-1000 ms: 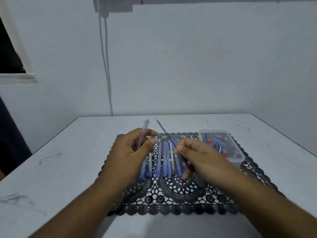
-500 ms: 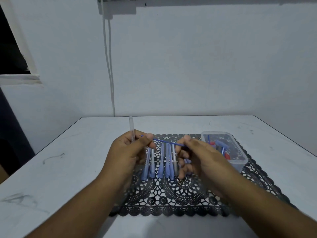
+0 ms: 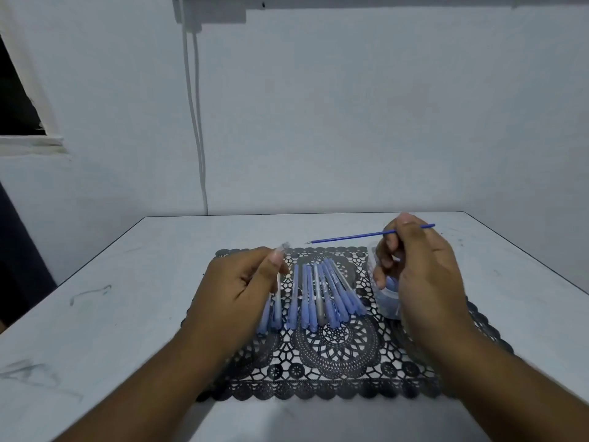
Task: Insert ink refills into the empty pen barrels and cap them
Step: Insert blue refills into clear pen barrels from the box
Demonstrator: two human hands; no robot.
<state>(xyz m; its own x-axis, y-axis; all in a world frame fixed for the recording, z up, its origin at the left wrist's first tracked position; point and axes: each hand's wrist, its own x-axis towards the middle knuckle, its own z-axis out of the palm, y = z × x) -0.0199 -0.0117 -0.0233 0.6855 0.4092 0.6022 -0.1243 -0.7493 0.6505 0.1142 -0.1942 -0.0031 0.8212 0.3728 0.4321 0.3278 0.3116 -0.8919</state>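
Refill (image 3: 353, 238) raised, barrel (image 3: 282, 248) waiting.
Pinched in right hand (image 3: 420, 272), tip aimed left, well apart from left hand (image 3: 239, 288); clear barrel gripped there in curled fingers, mouth barely showing; capped pens (image 3: 322, 295) between hands on mat (image 3: 334, 355); best steadied, aligned end to end, then slid in gently.

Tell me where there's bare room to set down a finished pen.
Free: the white table left of the black lace mat, and the mat's near half in front of the row of pens. Crowded: the mat's middle with that row, and its right side, where the right hand holding the blue refill covers the clear container.
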